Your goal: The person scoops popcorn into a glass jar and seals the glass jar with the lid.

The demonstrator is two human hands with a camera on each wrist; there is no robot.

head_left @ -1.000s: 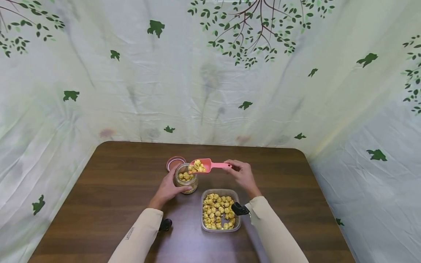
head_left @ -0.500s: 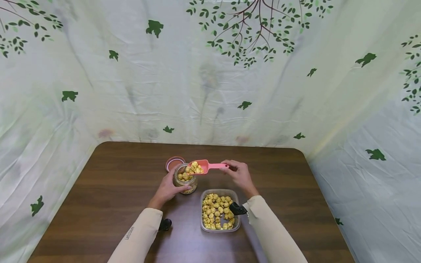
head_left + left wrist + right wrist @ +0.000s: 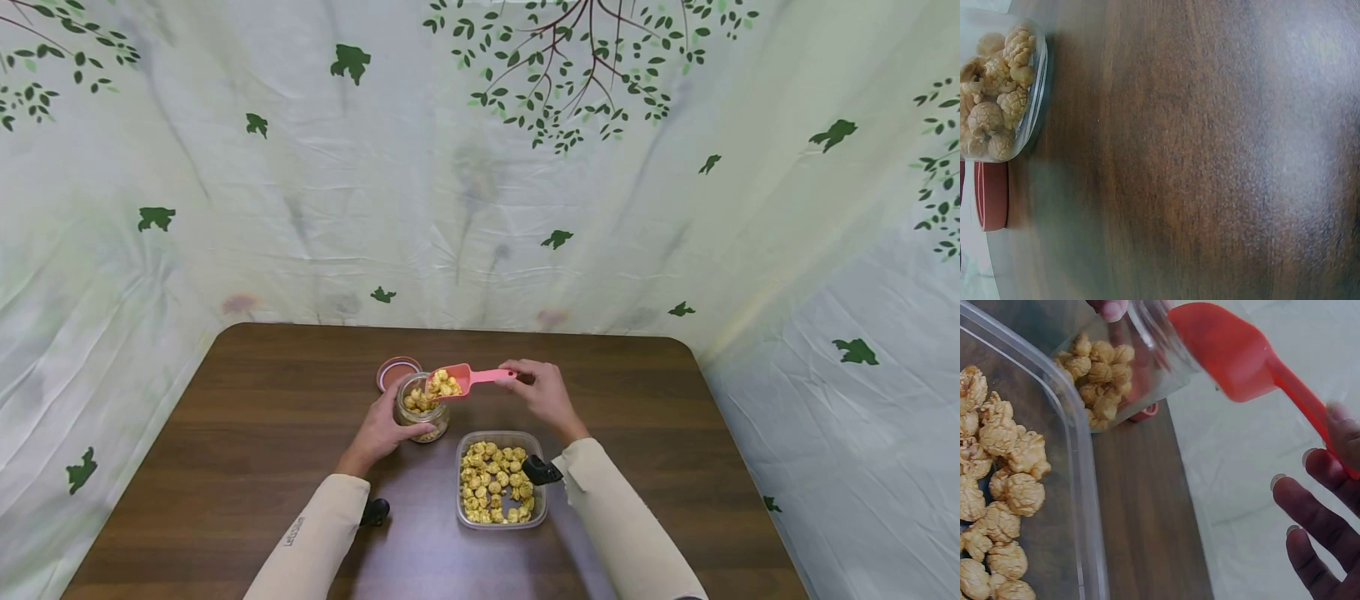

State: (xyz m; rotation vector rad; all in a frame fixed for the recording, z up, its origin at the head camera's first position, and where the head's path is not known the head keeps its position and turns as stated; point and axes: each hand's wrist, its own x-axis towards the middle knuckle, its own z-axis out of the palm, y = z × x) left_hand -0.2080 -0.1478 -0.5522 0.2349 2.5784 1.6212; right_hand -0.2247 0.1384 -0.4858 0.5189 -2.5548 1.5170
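My left hand (image 3: pixel 382 429) grips a clear glass jar (image 3: pixel 435 429) from its left side, thumb across the front. Popcorn (image 3: pixel 999 94) partly fills the jar. Over the jar's mouth, a red scoop (image 3: pixel 1235 362) is tilted toward the opening with popcorn pieces (image 3: pixel 444 383) in its bowl. The thumb and fingers of my right hand (image 3: pixel 546 396) pinch the end of the scoop's handle. In the right wrist view the scoop's lip lies right at the jar's rim, and the other fingers (image 3: pixel 1316 519) are spread below the handle.
A clear plastic container (image 3: pixel 542 508) of popcorn stands on the brown table (image 3: pixel 285 433), in front of the jar and below my right wrist. A red-rimmed lid (image 3: pixel 397 364) lies just behind the jar. Patterned fabric (image 3: pixel 420 208) hangs behind the table.
My right hand has moved a little to the left, bringing the scoop farther over the jar and tilting it. Less popcorn shows in the scoop and more at the jar's mouth. The left hand stays put.
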